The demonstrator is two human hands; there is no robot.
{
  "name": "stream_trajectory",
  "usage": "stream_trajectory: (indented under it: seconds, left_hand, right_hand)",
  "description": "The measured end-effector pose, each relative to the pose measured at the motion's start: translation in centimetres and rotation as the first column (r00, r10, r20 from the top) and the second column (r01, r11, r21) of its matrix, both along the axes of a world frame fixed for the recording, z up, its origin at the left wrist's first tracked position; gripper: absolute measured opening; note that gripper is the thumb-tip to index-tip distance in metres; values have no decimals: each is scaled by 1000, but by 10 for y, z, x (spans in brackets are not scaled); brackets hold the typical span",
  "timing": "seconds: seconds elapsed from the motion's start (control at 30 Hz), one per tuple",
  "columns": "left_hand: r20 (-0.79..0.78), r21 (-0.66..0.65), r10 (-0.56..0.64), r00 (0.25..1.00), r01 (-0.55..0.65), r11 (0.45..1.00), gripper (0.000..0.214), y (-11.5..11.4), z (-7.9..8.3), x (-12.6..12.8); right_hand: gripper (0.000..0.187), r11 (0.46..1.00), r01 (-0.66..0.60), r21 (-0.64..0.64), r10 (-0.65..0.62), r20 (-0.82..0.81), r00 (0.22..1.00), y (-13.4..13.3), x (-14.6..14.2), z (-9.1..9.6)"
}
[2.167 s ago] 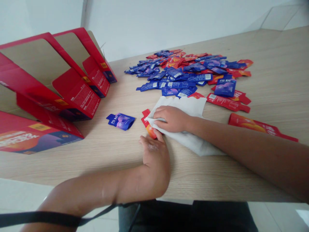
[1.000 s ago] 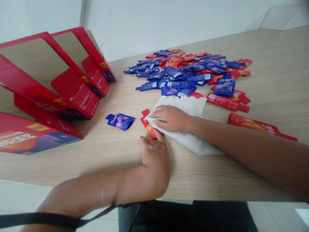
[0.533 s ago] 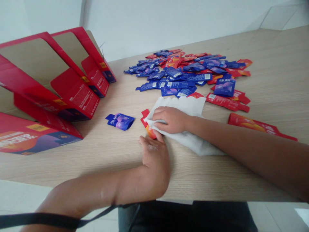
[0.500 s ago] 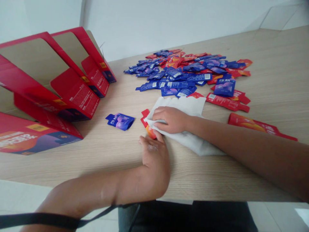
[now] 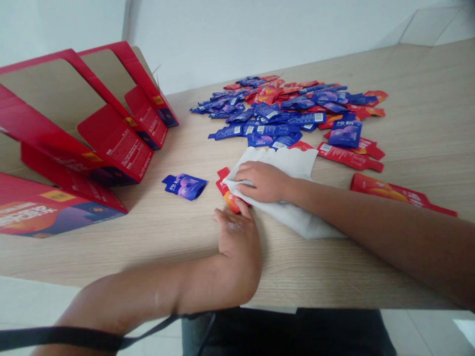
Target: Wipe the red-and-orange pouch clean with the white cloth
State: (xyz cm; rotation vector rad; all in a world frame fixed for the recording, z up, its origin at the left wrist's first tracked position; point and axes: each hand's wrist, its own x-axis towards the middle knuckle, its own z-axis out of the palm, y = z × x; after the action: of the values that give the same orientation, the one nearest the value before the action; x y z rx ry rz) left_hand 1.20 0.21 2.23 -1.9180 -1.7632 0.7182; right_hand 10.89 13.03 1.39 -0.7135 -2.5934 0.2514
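My right hand [image 5: 262,181] presses on a white cloth [image 5: 297,163], a fold of it bunched under the curled fingers. Part of a red pouch [image 5: 230,199] lies beneath the cloth's left corner, the rest covered. At the pouch's near edge is my left hand [image 5: 239,230], bent at the wrist, its thumb and a finger apart and one fingertip touching the pouch; its other fingers are hidden. To the left, a blue pouch [image 5: 185,187] rests flat on the table by itself.
Behind the cloth spreads a heap of blue and red pouches [image 5: 274,111]. One red pouch [image 5: 393,193] lies right of it, partly behind my right forearm. Open red cardboard boxes [image 5: 122,148] stand along the left of the wooden table [image 5: 178,227]. A white wall rises behind.
My right hand and the cloth have shifted very slightly, baring a little more of the red pouch. My left hand stays in place.
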Motion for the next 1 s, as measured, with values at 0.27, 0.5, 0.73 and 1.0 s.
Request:
stream_trajectory:
  seconds: [0.27, 0.5, 0.73, 1.0]
  left_hand:
    - [1, -10, -4, 1000, 4, 1000, 56, 2, 1, 1]
    - [30, -22, 1, 1000, 0, 1000, 56, 0, 0, 0]
    - [67, 10, -5, 998, 5, 1000, 54, 0, 0, 0]
    - [126, 22, 2, 992, -4, 1000, 53, 0, 1, 0]
  right_hand:
    - [22, 1000, -21, 10, 21, -5, 1000, 0, 0, 0]
    - [22, 997, -70, 20, 71, -25, 997, 0, 1, 0]
    - [22, 998, -63, 7, 63, -26, 998, -1, 1, 1]
    - [22, 999, -33, -5, 33, -13, 999, -1, 0, 1]
